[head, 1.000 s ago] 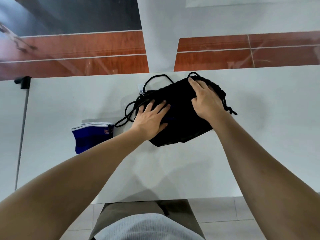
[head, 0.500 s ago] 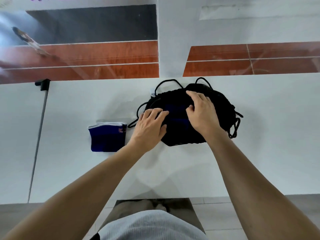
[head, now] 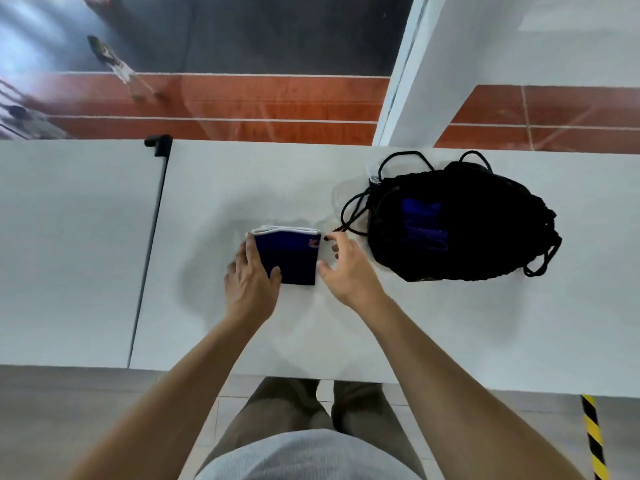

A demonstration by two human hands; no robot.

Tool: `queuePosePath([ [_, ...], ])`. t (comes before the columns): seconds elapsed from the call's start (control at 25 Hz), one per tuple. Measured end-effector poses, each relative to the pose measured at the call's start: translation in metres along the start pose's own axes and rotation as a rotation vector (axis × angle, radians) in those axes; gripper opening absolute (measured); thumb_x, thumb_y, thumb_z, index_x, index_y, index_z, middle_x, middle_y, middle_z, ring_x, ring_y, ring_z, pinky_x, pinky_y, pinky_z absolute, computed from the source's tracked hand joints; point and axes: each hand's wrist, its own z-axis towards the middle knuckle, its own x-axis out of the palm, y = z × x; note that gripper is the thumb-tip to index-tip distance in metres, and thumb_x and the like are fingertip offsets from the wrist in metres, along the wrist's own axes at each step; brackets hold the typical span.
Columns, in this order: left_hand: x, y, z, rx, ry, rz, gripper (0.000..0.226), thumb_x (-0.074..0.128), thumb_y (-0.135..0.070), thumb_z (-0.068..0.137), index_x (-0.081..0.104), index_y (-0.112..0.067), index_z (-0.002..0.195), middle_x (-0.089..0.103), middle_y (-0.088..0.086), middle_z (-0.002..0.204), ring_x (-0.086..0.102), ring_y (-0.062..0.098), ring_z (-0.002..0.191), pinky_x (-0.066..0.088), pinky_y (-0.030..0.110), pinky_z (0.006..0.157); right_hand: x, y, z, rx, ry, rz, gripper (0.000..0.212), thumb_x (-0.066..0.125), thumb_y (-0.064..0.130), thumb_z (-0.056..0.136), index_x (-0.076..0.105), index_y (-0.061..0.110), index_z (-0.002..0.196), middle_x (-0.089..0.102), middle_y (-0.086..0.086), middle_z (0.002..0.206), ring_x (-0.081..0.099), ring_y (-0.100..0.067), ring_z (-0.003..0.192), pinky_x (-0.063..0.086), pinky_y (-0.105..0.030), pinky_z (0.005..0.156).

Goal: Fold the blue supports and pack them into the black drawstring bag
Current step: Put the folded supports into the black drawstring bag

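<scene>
A folded blue support [head: 291,256] with a white top edge lies flat on the white table [head: 450,323]. My left hand [head: 251,282] rests on its left edge, thumb over the lower part. My right hand [head: 346,271] hovers at its right edge, fingers apart, holding nothing. The black mesh drawstring bag [head: 464,230] lies to the right with its cords looped toward the left. Another blue support [head: 420,216] shows through the mesh inside the bag.
A seam [head: 147,251] divides the table on the left, with a black clamp [head: 158,144] at its far end. Behind the table are a white pillar [head: 415,81] and glass. A yellow-black striped marking [head: 594,441] is on the floor at lower right.
Both hands left the black bag and moved left to the folded blue support. The view swung left, so the bag now sits at the right.
</scene>
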Motion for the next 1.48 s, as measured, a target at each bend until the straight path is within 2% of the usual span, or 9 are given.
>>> queuePosePath([
  [0.2,-0.003,0.012,0.013,-0.023,0.094,-0.306,0.068,0.054,-0.017,0.096,0.021,-0.026,0.155,0.055,0.005,0.137,0.054,0.030,0.117,0.042,0.044,0.105,0.043,0.006,-0.003,0.215,0.053,0.392,0.067,0.067,0.027,0.090,0.035,0.029,0.149,0.047,-0.001,0.143,0.052,-0.019,0.130,0.044,-0.041,0.111],
  [0.28,-0.005,0.016,0.017,-0.152,0.144,-0.529,0.062,0.057,-0.017,0.095,0.030,-0.034,0.149,0.060,0.008,0.126,0.064,0.027,0.101,0.056,0.045,0.088,0.051,0.011,-0.003,0.263,-0.020,0.483,0.064,0.068,0.025,0.090,0.038,0.026,0.147,0.051,0.001,0.139,0.054,-0.018,0.125,0.047,-0.039,0.107],
  [0.4,-0.009,0.016,0.016,-0.372,0.259,-0.752,0.054,0.064,-0.023,0.095,0.037,-0.019,0.142,0.059,0.015,0.121,0.068,0.026,0.088,0.061,0.038,0.065,0.054,0.017,-0.007,0.402,-0.095,0.575,0.055,0.069,0.028,0.091,0.048,0.014,0.140,0.059,-0.002,0.134,0.060,-0.020,0.116,0.051,-0.036,0.099],
  [0.56,-0.015,0.009,0.016,-0.345,0.373,-0.766,0.038,0.071,-0.028,0.090,0.063,-0.002,0.117,0.066,0.007,0.096,0.062,0.016,0.079,0.061,0.037,0.075,0.045,0.017,-0.018,0.439,-0.138,0.606,0.041,0.069,0.023,0.092,0.058,0.010,0.130,0.066,-0.007,0.124,0.064,-0.022,0.106,0.052,-0.029,0.084],
  [0.8,-0.025,-0.025,-0.001,-0.063,0.361,-0.775,0.032,0.074,-0.025,0.088,0.062,-0.010,0.113,0.070,0.013,0.104,0.070,0.025,0.092,0.061,0.036,0.071,-0.003,0.015,-0.047,0.296,-0.295,0.615,0.030,0.071,0.021,0.091,0.065,0.015,0.120,0.071,0.003,0.108,0.067,-0.008,0.094,0.049,-0.014,0.074],
  [1.04,-0.018,-0.104,-0.018,0.178,0.440,-0.646,0.036,0.072,-0.034,0.089,0.058,-0.021,0.120,0.065,0.003,0.101,0.072,0.021,0.077,0.063,0.038,0.068,-0.073,-0.018,-0.052,0.257,-0.428,0.716,0.032,0.069,0.026,0.093,0.063,0.019,0.123,0.069,0.002,0.114,0.065,-0.012,0.105,0.051,-0.021,0.082],
  [1.24,0.006,-0.174,-0.021,0.255,0.466,-0.554,0.034,0.069,-0.037,0.091,0.056,-0.021,0.118,0.065,-0.002,0.100,0.069,0.018,0.080,0.059,0.025,0.059,-0.141,-0.065,-0.041,0.314,-0.322,0.748,0.039,0.075,0.043,0.085,0.066,0.027,0.119,0.072,0.005,0.115,0.067,-0.014,0.105,0.058,-0.033,0.086],
  [1.36,0.027,-0.207,-0.017,0.246,0.459,-0.493,0.044,0.068,-0.053,0.083,0.059,-0.023,0.113,0.069,-0.002,0.098,0.070,0.018,0.085,0.062,0.039,0.071,-0.178,-0.092,-0.024,0.352,-0.242,0.708,0.044,0.077,0.051,0.074,0.069,0.031,0.112,0.073,0.004,0.113,0.069,-0.020,0.105,0.058,-0.045,0.093],
  [1.48,0.044,-0.234,-0.006,0.235,0.434,-0.461,0.048,0.060,-0.052,0.077,0.057,-0.027,0.117,0.060,-0.004,0.113,0.064,0.017,0.099,0.058,0.043,0.086,-0.202,-0.110,-0.001,0.323,-0.251,0.685,0.024,0.076,0.043,0.083,0.066,0.037,0.104,0.072,0.005,0.113,0.068,-0.019,0.105,0.057,-0.042,0.093],
])
